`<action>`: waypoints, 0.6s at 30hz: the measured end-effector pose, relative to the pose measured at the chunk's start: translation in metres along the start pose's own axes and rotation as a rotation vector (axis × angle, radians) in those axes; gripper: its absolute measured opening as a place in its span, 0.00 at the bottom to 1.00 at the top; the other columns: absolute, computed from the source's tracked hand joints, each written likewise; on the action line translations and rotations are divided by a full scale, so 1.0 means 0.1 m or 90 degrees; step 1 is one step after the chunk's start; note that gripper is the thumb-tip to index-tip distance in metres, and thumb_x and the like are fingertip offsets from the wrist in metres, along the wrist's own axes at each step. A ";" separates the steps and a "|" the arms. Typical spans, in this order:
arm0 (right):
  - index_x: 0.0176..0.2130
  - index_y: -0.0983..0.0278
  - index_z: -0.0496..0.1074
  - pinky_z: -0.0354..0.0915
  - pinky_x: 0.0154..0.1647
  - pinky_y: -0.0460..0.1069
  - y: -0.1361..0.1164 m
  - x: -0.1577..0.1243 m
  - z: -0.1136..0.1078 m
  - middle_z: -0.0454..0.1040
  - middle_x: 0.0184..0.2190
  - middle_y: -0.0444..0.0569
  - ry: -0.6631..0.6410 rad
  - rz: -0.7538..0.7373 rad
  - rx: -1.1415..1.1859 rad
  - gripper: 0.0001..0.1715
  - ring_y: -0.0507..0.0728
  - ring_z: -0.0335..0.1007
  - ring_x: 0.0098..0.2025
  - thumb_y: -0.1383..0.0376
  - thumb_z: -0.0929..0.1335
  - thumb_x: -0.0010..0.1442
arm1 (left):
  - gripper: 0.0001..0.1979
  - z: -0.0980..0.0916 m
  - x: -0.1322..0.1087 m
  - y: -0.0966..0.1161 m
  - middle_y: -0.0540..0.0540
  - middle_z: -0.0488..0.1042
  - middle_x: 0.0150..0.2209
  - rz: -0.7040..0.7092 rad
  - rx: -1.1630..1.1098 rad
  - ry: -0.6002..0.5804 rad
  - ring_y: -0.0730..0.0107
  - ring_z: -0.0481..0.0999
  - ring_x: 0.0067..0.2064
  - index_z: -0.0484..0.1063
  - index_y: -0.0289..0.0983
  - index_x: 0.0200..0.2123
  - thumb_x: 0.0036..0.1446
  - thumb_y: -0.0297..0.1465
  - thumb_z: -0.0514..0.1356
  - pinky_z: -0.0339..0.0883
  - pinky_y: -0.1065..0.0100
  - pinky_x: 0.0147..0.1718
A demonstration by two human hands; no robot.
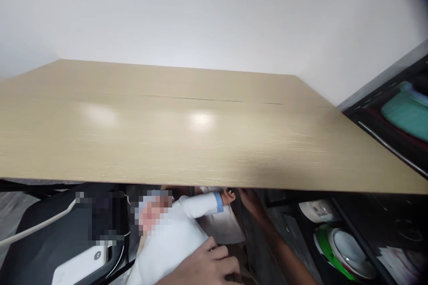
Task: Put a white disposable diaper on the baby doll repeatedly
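Observation:
A doll in a white garment with a blue cuff lies just below the near edge of a light wooden tabletop. My left hand rests on the doll's body at the bottom of the view, with its fingers curled over the white cloth. My right forearm reaches up from the lower right. My right hand is beside the doll's raised small hand. The table edge hides the right hand's fingers.
A black seat-like object with a white cable lies at the lower left. A dark shelf rack stands on the right and holds a teal item, a white appliance and a green-rimmed white dish. A white wall rises behind the table.

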State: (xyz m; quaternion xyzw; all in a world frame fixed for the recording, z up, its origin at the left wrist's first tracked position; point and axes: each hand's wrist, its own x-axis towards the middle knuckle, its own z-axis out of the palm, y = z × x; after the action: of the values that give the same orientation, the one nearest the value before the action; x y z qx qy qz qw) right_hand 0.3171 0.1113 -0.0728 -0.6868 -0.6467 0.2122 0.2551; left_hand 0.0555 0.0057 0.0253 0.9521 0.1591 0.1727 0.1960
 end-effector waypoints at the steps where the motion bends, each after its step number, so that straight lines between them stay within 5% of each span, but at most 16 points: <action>1: 0.48 0.64 0.80 0.79 0.50 0.57 -0.03 -0.08 -0.10 0.83 0.45 0.54 -0.006 0.001 0.013 0.18 0.62 0.83 0.48 0.55 0.66 0.78 | 0.11 0.00 0.00 0.00 0.56 0.82 0.46 -0.002 -0.006 -0.002 0.70 0.74 0.40 0.79 0.51 0.53 0.80 0.42 0.57 0.58 0.62 0.39; 5: 0.58 0.59 0.79 0.71 0.67 0.59 -0.48 -0.47 -0.54 0.82 0.58 0.54 -0.043 -0.102 0.106 0.19 0.63 0.78 0.62 0.55 0.64 0.78 | 0.11 0.00 0.00 0.01 0.58 0.83 0.51 0.025 -0.035 -0.020 0.69 0.75 0.45 0.79 0.51 0.55 0.78 0.42 0.59 0.59 0.62 0.42; 7: 0.62 0.56 0.77 0.69 0.69 0.57 -0.81 -0.60 -0.65 0.79 0.63 0.52 -0.129 -0.199 0.116 0.20 0.60 0.75 0.65 0.59 0.64 0.78 | 0.10 0.00 0.05 0.01 0.59 0.83 0.52 0.047 -0.054 -0.039 0.69 0.76 0.47 0.79 0.50 0.54 0.77 0.42 0.62 0.60 0.61 0.44; 12: 0.73 0.54 0.68 0.55 0.79 0.63 -1.29 -0.52 -0.44 0.70 0.72 0.51 -0.337 -0.310 -0.027 0.34 0.66 0.62 0.75 0.64 0.71 0.71 | 0.10 0.04 0.07 0.08 0.57 0.84 0.53 0.065 -0.059 -0.062 0.67 0.78 0.49 0.78 0.48 0.56 0.78 0.40 0.60 0.66 0.61 0.52; 15: 0.66 0.59 0.73 0.63 0.73 0.63 -1.40 -0.38 -0.28 0.77 0.64 0.55 -0.395 -0.303 -0.093 0.28 0.68 0.71 0.67 0.66 0.71 0.68 | 0.10 0.17 -0.34 0.13 0.52 0.85 0.48 -0.100 -0.093 -0.010 0.68 0.81 0.49 0.78 0.49 0.55 0.78 0.40 0.60 0.71 0.66 0.54; 18: 0.56 0.61 0.75 0.70 0.62 0.59 -1.52 -0.31 -0.27 0.80 0.56 0.55 -0.413 -0.320 -0.118 0.18 0.67 0.76 0.58 0.67 0.70 0.67 | 0.11 0.31 -1.05 0.16 0.52 0.85 0.42 -0.345 -0.116 0.163 0.64 0.83 0.45 0.81 0.52 0.47 0.72 0.49 0.63 0.79 0.66 0.48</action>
State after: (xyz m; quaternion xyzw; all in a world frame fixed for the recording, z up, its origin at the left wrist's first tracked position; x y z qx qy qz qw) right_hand 0.2131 0.0834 0.0425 -0.4253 -0.8574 0.2891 0.0193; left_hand -0.0224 -0.0572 -0.0223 0.8238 0.4145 0.2461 0.2982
